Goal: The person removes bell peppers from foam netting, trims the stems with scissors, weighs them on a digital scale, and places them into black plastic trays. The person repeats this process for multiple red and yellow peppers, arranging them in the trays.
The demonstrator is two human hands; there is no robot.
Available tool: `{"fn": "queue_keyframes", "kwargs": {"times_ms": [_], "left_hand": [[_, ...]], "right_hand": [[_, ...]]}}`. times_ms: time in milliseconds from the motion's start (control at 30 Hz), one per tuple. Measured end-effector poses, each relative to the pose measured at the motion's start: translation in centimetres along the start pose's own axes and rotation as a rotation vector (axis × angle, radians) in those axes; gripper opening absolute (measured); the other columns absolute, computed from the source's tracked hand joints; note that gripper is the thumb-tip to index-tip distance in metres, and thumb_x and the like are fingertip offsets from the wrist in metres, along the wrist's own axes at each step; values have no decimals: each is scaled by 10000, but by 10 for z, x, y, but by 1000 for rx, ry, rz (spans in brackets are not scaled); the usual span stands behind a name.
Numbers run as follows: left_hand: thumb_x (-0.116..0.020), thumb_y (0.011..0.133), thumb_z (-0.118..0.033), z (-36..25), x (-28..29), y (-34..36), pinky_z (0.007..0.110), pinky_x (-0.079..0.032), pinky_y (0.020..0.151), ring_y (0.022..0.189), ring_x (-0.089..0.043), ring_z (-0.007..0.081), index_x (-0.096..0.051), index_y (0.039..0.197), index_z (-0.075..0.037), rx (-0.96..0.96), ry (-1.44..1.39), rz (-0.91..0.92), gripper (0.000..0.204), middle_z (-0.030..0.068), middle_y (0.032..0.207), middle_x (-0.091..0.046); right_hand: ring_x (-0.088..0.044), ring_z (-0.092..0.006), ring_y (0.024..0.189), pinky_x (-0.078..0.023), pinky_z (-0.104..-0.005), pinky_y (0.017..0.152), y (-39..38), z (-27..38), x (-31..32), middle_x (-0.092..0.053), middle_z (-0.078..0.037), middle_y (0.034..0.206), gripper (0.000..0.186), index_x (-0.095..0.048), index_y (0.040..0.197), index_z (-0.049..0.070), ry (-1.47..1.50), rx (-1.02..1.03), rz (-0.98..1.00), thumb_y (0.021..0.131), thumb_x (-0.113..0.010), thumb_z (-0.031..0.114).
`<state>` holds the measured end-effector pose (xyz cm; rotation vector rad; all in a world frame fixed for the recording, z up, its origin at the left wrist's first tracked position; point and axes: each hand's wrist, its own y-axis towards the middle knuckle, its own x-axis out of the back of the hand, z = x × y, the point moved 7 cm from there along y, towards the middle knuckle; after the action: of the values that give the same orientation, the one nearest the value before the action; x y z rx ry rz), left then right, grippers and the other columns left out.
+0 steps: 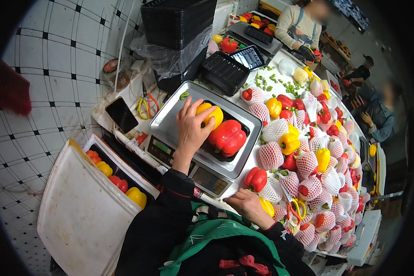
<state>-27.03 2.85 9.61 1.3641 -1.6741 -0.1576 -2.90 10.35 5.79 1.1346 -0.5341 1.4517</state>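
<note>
My left hand (192,129) curves its fingers over a yellow bell pepper (211,113), pressing on it at its left side. Beside that pepper lies a red bell pepper (227,138); both sit in a black plastic tray (245,125). The tray rests on the steel pan (168,120) of a digital weighing scale (211,181). My right hand (250,207) leans on the table edge, its fingers loosely bent and apart, with nothing visible in them. Near it are another red pepper (255,179) and a yellow pepper (267,207), untouched by the fingers as far as I see.
Several peppers in white foam nets (309,163) heap the right side. Scissors (295,209) lie among them, another pair (147,106) beside a phone (121,115). Black trays (177,23) are stacked behind. A foam box (89,202) stands left. A gloved co-worker (299,27) works at the far end.
</note>
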Motion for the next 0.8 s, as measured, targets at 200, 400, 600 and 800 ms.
{"fn": "queue_keyframes", "kwargs": {"times_ms": [200, 400, 600, 800], "left_hand": [[-683, 816, -166, -8, 12, -7, 414, -340, 1007, 1209, -481, 295, -725, 917, -122, -128, -154, -155, 118, 55, 1087, -645], [-691, 857, -219, 60, 43, -31, 316, -419, 882, 1104, -536, 174, -612, 885, -53, 638, -1066, -783, 186, 61, 990, -647], [-620, 883, -406, 65, 24, -2, 355, -408, 944, 1113, -553, 237, -544, 1237, -37, 574, -664, -174, 516, 150, 1152, -599], [-609, 742, -661, 56, -20, 3, 387, -435, 932, 1100, -575, 340, -532, 1277, -36, 603, -284, 307, 826, 229, 1179, -599]], "right_hand": [[-523, -211, 553, -407, -356, 488, -6, -11, 49, -479, -28, 567, 191, -630, 635, 129, -48, -154, -134, 619, -802, 211], [-596, -152, 835, -485, -209, 640, -16, -47, 116, -540, -85, 1134, 471, -542, 1186, 48, 613, -539, -451, 753, -714, -18], [-560, -239, 1119, -521, -325, 824, 36, -77, 59, -503, -203, 1274, 769, -266, 1453, 36, 608, -583, -306, 832, -706, 142], [-601, -278, 926, -479, -365, 809, 74, -109, 24, -550, -235, 1161, 900, -237, 1459, 15, 421, -653, -288, 818, -664, 481]]}}
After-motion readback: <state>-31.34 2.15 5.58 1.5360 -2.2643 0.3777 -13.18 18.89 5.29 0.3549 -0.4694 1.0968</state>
